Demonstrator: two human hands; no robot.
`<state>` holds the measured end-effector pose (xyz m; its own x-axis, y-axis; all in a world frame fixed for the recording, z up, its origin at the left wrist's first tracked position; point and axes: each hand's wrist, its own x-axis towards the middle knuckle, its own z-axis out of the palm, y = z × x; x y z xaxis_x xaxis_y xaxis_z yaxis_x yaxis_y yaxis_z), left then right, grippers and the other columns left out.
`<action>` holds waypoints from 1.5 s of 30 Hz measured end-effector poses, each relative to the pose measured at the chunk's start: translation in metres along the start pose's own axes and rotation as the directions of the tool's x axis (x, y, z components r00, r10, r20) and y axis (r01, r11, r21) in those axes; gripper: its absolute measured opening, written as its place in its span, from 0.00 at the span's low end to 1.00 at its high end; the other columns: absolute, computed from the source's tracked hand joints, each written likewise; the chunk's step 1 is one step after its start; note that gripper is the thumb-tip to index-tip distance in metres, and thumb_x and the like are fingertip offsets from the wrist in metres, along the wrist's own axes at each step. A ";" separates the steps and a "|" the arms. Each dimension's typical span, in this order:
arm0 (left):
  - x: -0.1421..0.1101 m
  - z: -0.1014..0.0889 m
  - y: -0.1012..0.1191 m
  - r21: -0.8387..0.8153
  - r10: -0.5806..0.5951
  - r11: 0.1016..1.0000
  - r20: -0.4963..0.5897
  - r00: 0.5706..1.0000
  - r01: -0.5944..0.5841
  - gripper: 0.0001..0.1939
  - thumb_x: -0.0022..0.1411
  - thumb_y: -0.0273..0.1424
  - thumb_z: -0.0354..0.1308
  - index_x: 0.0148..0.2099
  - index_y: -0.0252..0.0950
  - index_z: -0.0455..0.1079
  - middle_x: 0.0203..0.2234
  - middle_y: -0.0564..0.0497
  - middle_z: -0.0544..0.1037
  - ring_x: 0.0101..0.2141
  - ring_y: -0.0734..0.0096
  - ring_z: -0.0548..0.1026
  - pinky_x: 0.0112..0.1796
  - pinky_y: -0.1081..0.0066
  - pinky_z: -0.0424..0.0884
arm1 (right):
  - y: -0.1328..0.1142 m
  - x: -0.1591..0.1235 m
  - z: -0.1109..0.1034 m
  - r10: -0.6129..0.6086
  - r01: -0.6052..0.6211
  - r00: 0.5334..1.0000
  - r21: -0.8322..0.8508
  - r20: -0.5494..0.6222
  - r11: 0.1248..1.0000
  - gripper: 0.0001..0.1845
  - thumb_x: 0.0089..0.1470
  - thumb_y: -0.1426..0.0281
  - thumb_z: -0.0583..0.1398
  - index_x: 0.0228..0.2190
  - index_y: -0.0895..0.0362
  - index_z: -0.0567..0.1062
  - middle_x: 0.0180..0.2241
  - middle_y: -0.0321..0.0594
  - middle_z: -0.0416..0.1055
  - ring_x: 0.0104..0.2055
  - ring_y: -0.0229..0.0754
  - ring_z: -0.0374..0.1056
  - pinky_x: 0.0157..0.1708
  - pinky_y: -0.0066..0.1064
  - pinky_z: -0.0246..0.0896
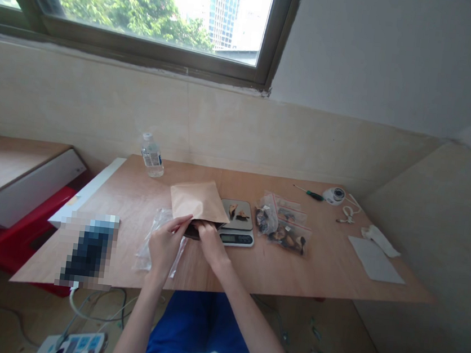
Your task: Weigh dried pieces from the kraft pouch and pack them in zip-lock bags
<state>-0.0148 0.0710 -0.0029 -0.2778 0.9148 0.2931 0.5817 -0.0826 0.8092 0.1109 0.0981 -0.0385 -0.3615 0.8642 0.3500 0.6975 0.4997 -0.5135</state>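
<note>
A brown kraft paper bag [201, 201] lies tilted over the table, its mouth turned toward me and partly open. My left hand [166, 242] pinches the bag's rim at the left side of the mouth. Reaching into that mouth is my right hand [210, 243], its fingers hidden inside, so what they hold does not show. Just right of the bag, and partly covered by it, stands a digital kitchen scale [244, 239]. Two dried, brown pieces [242, 215], perhaps mushroom, rest on its plate. Under my left hand and the bag lies a clear plastic bag [148, 249].
Several clear zip bags [290, 235] of dark dried pieces lie right of the scale. A water bottle [152, 157] stands at the back left. Toward the right are a screwdriver [314, 195], a white camera [335, 196] and a white sheet [374, 260]. A pixelated object [88, 250] lies front left.
</note>
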 end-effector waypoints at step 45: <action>0.011 -0.008 -0.005 0.056 -0.033 0.998 -0.080 0.996 0.038 0.10 0.57 0.40 0.57 0.40 0.48 0.76 0.32 0.58 0.81 0.36 0.68 0.78 0.31 0.75 0.68 | 0.119 -0.055 -0.047 0.136 -0.139 0.931 0.017 -0.338 0.990 0.15 0.58 0.76 0.49 0.38 0.56 0.75 0.38 0.44 0.72 0.42 0.44 0.69 0.43 0.36 0.63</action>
<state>-0.0270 0.0783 -0.0001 -0.3575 0.8824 0.3060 0.6124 -0.0259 0.7901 0.2428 0.1075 -0.0821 -0.0321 0.8530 0.5209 0.7302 0.3759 -0.5705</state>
